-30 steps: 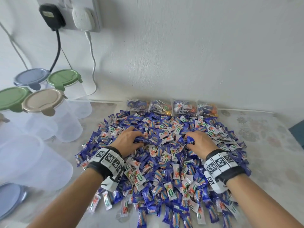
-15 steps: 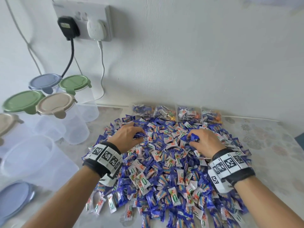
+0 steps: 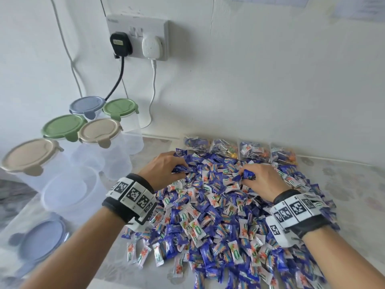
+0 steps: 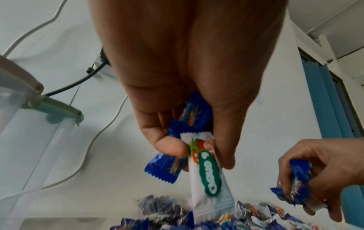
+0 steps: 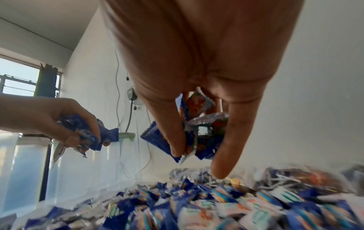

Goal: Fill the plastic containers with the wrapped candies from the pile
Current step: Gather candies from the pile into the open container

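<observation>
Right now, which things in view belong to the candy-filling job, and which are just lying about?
Job: pile of blue and white wrapped candies; lidded clear plastic containers; open clear container; left hand and right hand, both gripping candies.

Lying about: black plug; white charger; bagged lollipops.

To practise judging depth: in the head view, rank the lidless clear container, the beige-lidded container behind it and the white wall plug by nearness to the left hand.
From the left hand:
1. Lidless clear container, just left.
2. Beige-lidded container, behind, further left.
3. White wall plug, high on the wall.
</observation>
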A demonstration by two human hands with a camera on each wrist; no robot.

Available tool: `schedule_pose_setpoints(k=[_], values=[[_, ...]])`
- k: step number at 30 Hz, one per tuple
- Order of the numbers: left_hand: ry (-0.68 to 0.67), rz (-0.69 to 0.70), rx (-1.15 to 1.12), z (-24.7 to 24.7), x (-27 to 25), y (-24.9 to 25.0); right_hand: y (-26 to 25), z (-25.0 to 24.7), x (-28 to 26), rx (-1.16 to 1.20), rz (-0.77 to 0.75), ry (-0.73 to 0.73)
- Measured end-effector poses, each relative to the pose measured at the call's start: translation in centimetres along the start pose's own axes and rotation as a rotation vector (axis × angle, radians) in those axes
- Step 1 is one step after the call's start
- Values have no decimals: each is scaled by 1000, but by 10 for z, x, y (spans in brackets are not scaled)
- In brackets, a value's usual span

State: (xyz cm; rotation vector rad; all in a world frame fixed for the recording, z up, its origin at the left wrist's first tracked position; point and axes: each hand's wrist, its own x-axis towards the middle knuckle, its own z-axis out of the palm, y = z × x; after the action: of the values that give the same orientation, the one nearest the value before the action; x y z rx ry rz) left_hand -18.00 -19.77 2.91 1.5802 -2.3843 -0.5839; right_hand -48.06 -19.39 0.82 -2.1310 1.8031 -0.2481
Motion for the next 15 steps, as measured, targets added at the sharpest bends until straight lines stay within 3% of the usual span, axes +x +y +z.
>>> schedule_pose_setpoints(k=[9,15], values=[[159,39,-7,-79,-56,-6,-78,-15,22,146,-224,-20],[305,-85,40,-125,-107,-46,-149,-18,41,217,-427,-54]])
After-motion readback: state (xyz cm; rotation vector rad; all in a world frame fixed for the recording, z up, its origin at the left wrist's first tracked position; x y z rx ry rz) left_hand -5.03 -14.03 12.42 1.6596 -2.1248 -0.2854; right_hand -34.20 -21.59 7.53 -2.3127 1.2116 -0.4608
